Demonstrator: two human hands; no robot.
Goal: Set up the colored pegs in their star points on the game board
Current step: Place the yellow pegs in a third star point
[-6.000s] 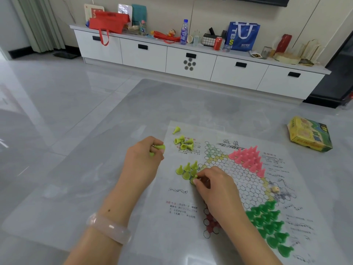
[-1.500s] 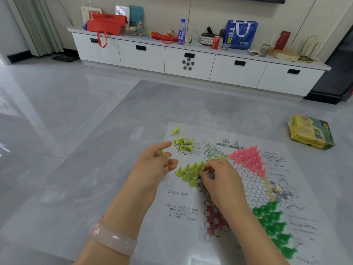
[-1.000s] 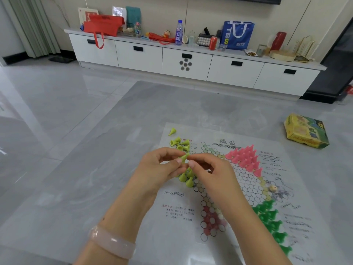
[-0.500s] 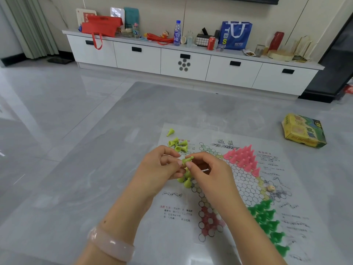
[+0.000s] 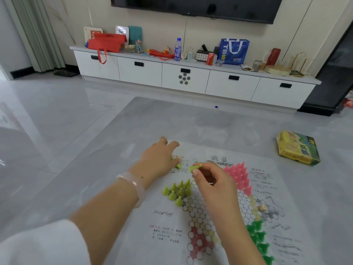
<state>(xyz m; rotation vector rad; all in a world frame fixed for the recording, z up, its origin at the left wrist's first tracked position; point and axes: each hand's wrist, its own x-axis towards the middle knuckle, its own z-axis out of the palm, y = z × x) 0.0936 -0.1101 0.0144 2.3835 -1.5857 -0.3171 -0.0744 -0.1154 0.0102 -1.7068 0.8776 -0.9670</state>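
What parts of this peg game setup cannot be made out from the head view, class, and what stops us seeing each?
- Loose yellow-green pegs: mostly hidden under the left hand; number unknown.
- Dark green pegs: partly behind the right forearm, cut off by the bottom edge.
- Board centre: covered by the right hand, which pinches a yellow-green peg.
- Printed text on the game board: too small.

Glossy grey tiled floor (image 5: 57, 115) stretches beyond the fingers to a long white drawer cabinet (image 5: 187, 79) against a beige wall (image 5: 162, 22), a dark television (image 5: 193, 6) above, grey-green curtains (image 5: 36, 33) far left.
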